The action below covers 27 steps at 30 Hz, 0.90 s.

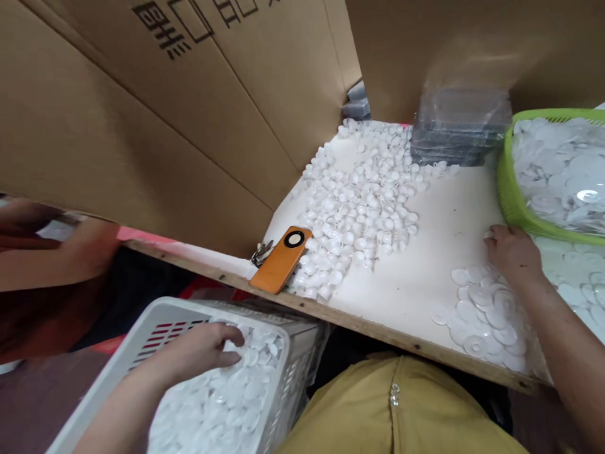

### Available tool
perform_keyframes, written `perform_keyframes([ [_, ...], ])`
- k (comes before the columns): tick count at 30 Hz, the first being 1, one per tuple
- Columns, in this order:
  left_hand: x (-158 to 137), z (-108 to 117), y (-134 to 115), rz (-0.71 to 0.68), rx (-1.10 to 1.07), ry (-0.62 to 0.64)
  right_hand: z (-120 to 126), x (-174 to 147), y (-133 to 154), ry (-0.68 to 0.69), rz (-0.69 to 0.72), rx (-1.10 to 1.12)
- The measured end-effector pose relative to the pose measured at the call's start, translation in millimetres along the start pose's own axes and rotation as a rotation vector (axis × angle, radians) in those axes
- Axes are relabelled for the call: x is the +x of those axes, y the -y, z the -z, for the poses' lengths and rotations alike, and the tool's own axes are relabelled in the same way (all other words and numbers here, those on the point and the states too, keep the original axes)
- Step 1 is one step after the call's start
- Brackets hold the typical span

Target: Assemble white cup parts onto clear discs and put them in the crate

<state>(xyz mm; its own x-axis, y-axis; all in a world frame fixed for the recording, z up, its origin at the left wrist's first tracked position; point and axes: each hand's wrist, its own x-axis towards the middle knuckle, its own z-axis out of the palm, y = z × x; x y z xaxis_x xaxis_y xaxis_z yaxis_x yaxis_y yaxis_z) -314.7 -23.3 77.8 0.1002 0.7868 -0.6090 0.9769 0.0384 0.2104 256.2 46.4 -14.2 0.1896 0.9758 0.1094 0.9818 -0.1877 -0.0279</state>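
Observation:
My left hand is over a white plastic basket full of small white plastic pieces. Its thumb and fingers are curved but apart, with nothing plainly held. At the right, my right hand is low over the white tabletop, beside the green basket. Its fingers are closed, and a bit of a small white plastic piece shows at the tips. Just below that hand lies a pile of flat white plastic discs. Small cup-shaped white pieces spread over the middle of the table.
An orange phone and some keys lie at the table's front edge. Cardboard walls stand at left and back. Clear plastic packs are stacked at the back. Another person's arm shows at far left.

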Motion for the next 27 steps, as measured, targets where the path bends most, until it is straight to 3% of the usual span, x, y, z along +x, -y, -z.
perform_keyframes([
  [1, -2, -2, 4, 0.037, 0.020, -0.034, 0, -1, 1, 0.001, 0.003, 0.032],
  [3, 4, -9, -11, -0.010, -0.001, -0.123, 3, -2, 6, 0.027, -0.006, 0.095],
  [7, 45, -23, -98, -0.323, -0.076, -0.468, 19, -9, 26, 0.122, -0.012, 0.283],
  [9, 70, -29, -143, -0.455, -0.036, -0.514, 27, -19, 40, 0.176, -0.063, 0.467],
  [12, 97, -35, -186, -0.515, 0.131, -0.474, 36, -40, 60, 0.283, -0.136, 0.805],
  [15, 107, -44, -203, -0.529, 0.227, -0.432, 38, -60, 78, 0.419, -0.152, 1.054],
  [22, 109, -81, -234, -0.659, -0.204, -0.311, 35, -70, 109, 0.680, -0.239, 1.316],
  [27, 119, -88, -241, -0.726, -0.350, -0.259, 26, -67, 124, 0.768, -0.236, 1.257],
])
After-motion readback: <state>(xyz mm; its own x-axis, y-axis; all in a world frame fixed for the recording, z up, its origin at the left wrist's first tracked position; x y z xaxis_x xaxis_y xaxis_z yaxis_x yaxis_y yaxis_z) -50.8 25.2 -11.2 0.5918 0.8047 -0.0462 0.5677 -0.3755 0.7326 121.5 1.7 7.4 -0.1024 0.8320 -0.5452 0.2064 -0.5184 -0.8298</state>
